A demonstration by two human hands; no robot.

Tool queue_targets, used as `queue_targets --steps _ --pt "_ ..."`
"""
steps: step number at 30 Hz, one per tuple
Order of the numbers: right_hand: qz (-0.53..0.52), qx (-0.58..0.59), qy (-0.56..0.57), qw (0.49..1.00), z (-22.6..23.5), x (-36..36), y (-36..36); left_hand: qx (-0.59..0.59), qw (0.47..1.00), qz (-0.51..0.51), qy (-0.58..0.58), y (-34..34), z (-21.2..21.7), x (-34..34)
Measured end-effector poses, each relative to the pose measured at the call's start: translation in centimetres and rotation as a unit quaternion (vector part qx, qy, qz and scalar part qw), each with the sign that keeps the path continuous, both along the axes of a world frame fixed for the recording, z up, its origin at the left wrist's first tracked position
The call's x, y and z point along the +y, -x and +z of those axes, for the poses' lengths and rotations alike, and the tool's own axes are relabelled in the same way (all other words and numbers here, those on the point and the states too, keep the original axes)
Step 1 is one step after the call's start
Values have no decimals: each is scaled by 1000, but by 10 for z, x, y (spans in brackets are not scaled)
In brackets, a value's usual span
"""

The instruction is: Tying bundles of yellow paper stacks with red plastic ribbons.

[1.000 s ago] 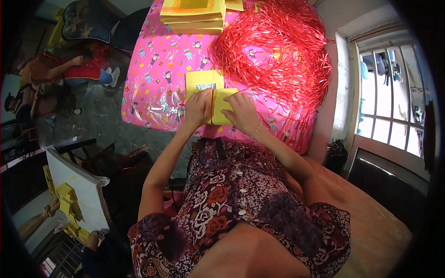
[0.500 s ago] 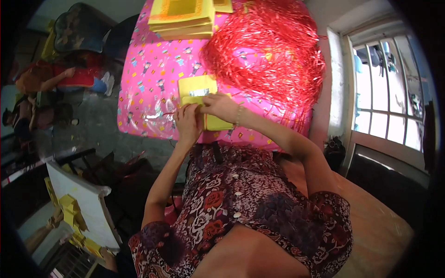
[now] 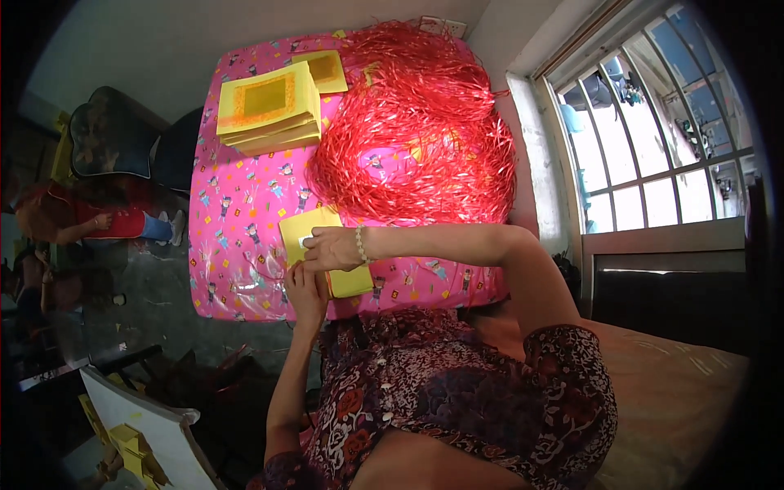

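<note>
Head view: both hands on yellow card (image 3: 314, 233) at counter's near edge. Right hand (image 3: 331, 249) fingers pinch its top; left hand (image 3: 306, 286) fingers grip its lower edge. Red ribbon pile (image 3: 412, 139) just behind.

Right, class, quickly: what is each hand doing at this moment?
Left hand: grips the near left edge of the flat yellow paper envelope.
Right hand: rests on top of the envelope, fingers curled at its left side; a firm grip cannot be told.

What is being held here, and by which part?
A yellow card on the pink tablecloth. The right hand grips its middle, near the near edge; the left hand touches its lower left corner.
</note>
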State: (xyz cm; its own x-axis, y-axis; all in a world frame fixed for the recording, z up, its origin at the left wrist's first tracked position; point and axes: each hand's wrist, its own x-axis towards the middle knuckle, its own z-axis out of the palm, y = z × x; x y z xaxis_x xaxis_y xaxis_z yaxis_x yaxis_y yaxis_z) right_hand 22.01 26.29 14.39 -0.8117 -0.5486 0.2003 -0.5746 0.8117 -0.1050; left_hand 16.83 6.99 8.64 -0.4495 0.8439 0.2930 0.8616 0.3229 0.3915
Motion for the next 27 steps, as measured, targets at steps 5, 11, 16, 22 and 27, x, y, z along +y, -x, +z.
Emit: queue_targets --steps 5,11,16,22,27 --pt "-188 -148 90 967 -7 -3 3 -10 999 -13 -49 2 12 9" --pt "-423 -449 471 631 -20 -26 -33 -36 997 -18 -67 14 3 19" --pt "-483 -374 481 629 -29 -52 -37 -51 997 -26 -47 15 3 16" --pt "-548 -180 377 725 -43 -76 -36 -57 997 -41 -29 16 4 10" --pt "-591 -199 434 650 -50 -78 -36 -49 996 -65 -38 16 3 10"
